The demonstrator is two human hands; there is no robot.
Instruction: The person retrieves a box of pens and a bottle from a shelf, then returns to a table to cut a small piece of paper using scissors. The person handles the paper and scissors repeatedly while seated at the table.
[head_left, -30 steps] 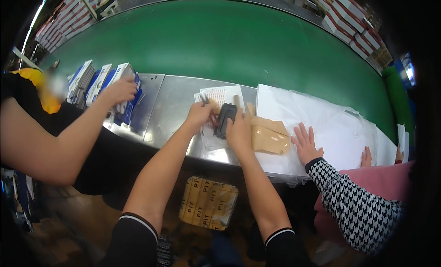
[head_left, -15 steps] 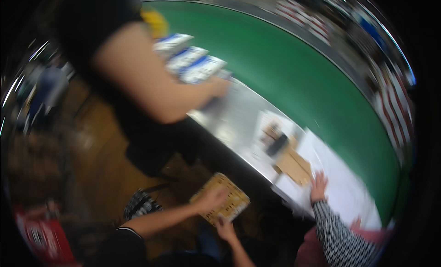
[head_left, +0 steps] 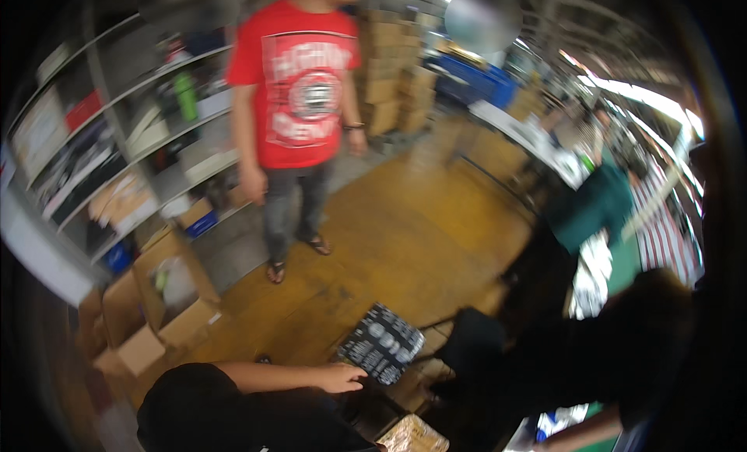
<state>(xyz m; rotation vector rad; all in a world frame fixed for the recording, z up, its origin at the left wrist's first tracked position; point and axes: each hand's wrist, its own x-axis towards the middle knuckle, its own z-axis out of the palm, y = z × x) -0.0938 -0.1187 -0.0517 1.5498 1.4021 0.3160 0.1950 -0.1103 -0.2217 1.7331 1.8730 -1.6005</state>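
One bare hand of ours shows: the left hand (head_left: 341,378), stretched out low in the middle, its fingers loosely spread and nothing visible in its grasp. We find it right beside a black square block with pale print (head_left: 381,343), perhaps a seat; its fingertips come up to the near edge, but we cannot tell whether they touch. Our right hand is out of sight, so we cannot tell its state. Below the black block, at the bottom edge, we see part of a yellowish block (head_left: 412,435). As for progress, we judge that handling is at a pause: we see no finished piece beside our hand, and how much is done or left we cannot tell. At lower right, a co-worker's forearm (head_left: 587,432) reaches near blue and white packs (head_left: 562,421). At left, we see an open cardboard box (head_left: 140,352).
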